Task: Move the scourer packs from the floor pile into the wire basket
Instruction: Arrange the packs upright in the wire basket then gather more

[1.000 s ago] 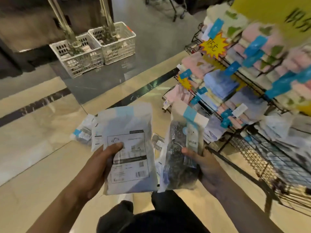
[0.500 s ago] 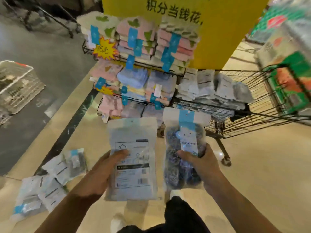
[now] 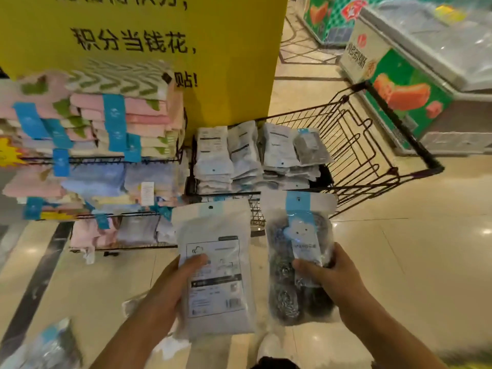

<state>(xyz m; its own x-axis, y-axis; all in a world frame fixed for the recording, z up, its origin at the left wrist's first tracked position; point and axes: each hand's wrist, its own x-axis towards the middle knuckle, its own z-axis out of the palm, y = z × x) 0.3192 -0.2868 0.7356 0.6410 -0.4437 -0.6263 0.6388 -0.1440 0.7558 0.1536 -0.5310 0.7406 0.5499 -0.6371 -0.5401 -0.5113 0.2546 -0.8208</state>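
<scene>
Hands (image 3: 165, 291) (image 3: 332, 278) each grip a scourer pack (image 3: 215, 267) (image 3: 298, 257) | wire basket (image 3: 372, 145) ahead | towel rack (image 3: 87, 145) left

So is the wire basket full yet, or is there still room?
Partly full. Scourer packs are stacked along the left side of the wire basket; its right side shows only bare wire.

I see the wire basket (image 3: 372, 145) open at the top, its right half bare wire; stacked packs (image 3: 239, 155) fill its left half; the towel rack (image 3: 93, 161) closes off the left side; the yellow sign (image 3: 226, 62) blocks the rear; the freezer (image 3: 426, 89) stands to the right, just beyond the basket.
</scene>
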